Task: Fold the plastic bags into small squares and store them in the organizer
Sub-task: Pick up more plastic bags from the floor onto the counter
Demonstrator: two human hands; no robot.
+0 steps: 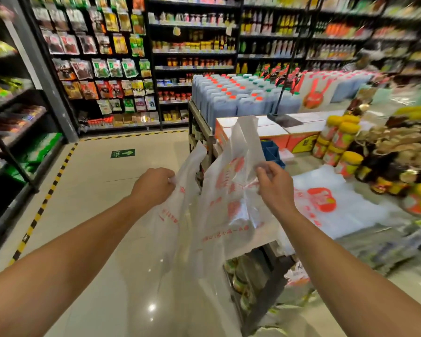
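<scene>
A translucent white plastic bag point(219, 205) with red print hangs in the air in front of me, stretched between both hands. My left hand point(153, 184) grips its left edge with curled fingers. My right hand point(274, 182) pinches the bag near its upper right part. The bag's handles stick up above my hands and its bottom hangs toward the floor. A pile of similar white bags point(331, 203) with red logos lies flat on the table to the right. A blue divided organizer point(272, 152) stands behind the held bag, partly hidden by it.
Jars and bottles point(365, 161) crowd the right side of the table. Orange-and-white cartons point(299, 135) and stacked blue jugs point(229, 98) stand behind. Store shelves point(102, 69) line the back and left. Tiled floor point(102, 195) with yellow-black tape lies to the left.
</scene>
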